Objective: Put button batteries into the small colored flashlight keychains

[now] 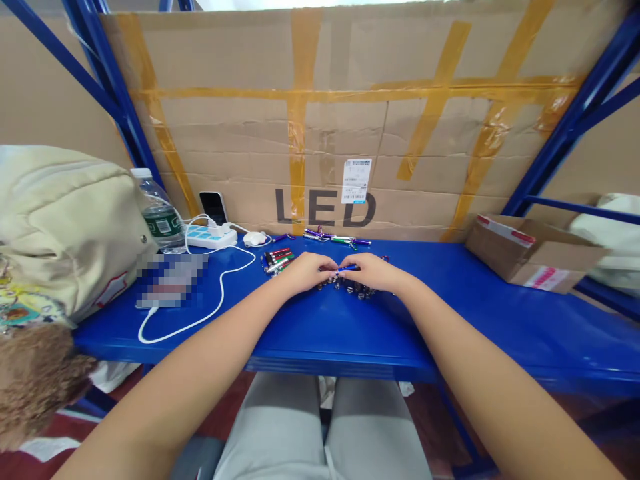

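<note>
My left hand (310, 271) and my right hand (374, 272) meet over the middle of the blue table. A short, shiny blue tube (349, 268) lies between their fingertips. The right fingers close around it, and the left fingers pinch at its left end. Beneath and just in front of the hands is a heap of small metal pieces (357, 289), partly hidden by the fingers. To the left of my left hand lies a group of red, green and silver tubes (279, 260). Behind the hands, several purple, silver and green tubes (337, 237) lie near the cardboard.
At the left stand a cream bag (75, 220), a water bottle (163, 217), a phone (213, 207) and a power strip (207, 236). A white cable (220, 300) loops over the table (310, 333). An open cardboard box (530, 250) sits at the right; a large carton (240, 153) backs the table.
</note>
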A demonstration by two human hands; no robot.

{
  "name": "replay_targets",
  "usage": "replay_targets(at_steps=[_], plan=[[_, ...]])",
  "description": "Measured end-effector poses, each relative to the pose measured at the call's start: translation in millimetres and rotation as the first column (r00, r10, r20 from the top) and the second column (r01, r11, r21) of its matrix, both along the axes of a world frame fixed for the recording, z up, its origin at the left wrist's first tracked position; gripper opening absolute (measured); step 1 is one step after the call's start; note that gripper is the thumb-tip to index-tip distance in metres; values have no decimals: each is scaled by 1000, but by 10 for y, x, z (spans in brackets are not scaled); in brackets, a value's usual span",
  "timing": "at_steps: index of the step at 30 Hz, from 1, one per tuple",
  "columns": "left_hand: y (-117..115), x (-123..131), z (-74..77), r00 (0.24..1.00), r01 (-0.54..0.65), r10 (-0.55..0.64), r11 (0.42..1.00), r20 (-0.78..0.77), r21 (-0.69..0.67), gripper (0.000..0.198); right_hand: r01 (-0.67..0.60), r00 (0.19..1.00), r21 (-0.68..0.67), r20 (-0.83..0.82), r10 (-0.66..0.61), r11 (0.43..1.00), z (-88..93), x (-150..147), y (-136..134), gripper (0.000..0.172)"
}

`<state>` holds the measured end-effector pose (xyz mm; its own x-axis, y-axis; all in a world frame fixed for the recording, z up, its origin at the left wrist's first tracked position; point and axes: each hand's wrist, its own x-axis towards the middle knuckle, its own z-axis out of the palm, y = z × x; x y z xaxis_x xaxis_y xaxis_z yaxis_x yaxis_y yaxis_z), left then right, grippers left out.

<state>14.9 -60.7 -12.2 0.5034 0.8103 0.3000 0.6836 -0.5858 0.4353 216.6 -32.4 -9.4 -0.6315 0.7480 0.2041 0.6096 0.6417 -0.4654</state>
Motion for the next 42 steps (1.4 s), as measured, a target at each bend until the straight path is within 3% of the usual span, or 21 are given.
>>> replay_targets(at_steps=[11,20,25,29,32,36,42], plan=[[43,-73,32,1000,-27,26,998,13,64,24,40,999,-17,2,-40,999,98,-1,-73,15],[17,-39,41,991,-17,19,1000,130,-11,20,13,994,-1,-106,-13,1000,90,-27,-71,21],[-6,-246,221,979,-174,161,980,124,95,16,106,975,-35,-193,-111,994,85,-12,-55,36],[23,-552,328,921,-390,380,909,89,145,17,158,964,-50,-211,-165,986,105,20,-59,38],[60,-746,336,870,-489,494,862,-8,133,15,141,966,-60,-208,-151,988,101,42,-50,37],[92,-865,314,829,-544,552,833,-86,102,15,109,973,-56,-201,-118,993,85,60,-31,36],[74,-862,315,795,-565,547,825,-261,11,16,112,978,-83,-166,-124,990,99,64,-48,35]])
